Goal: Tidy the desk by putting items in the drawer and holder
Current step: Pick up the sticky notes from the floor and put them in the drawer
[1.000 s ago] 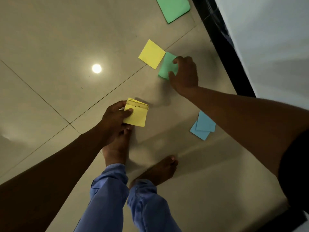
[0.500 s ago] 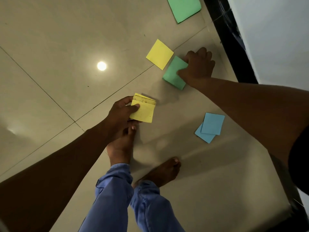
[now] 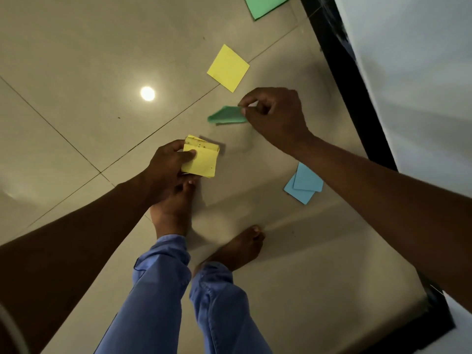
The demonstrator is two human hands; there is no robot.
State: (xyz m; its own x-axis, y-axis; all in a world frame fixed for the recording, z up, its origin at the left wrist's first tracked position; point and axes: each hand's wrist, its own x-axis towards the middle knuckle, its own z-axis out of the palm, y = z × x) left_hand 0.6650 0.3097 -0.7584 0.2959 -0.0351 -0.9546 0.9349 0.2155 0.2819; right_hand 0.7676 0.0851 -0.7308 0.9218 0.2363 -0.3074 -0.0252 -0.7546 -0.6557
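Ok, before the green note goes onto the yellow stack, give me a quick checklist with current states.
1. Right hand pinches the green note: ok.
2. Green note lifted off the floor: ok.
3. Left hand holds the yellow stack: ok.
4. Stack edges squared: not ok, sheets sit offset.
5. Loose notes left: not ok, yellow note, blue notes, green sheet.
6. Drawer or holder in view: not ok.

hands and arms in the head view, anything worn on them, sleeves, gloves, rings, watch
Both arms are bare to the frame edges: no sleeves, gloves or watch show. No ring shows on the left hand or right hand. A dark patch at the far right edge may be a sleeve, too dim to tell.
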